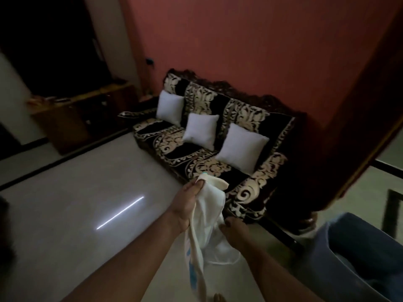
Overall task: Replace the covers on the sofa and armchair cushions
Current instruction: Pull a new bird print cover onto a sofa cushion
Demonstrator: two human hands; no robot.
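Between both hands (187, 205): limp white cover (209, 216).

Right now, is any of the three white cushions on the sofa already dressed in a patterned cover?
No, all three white cushions on the sofa look plain, while both hands hold the cover.

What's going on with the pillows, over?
Both hands gripping white cushion cover: left hand up top, right hand lower. Three bare white cushions wait on patterned sofa. Nothing blocking the way.
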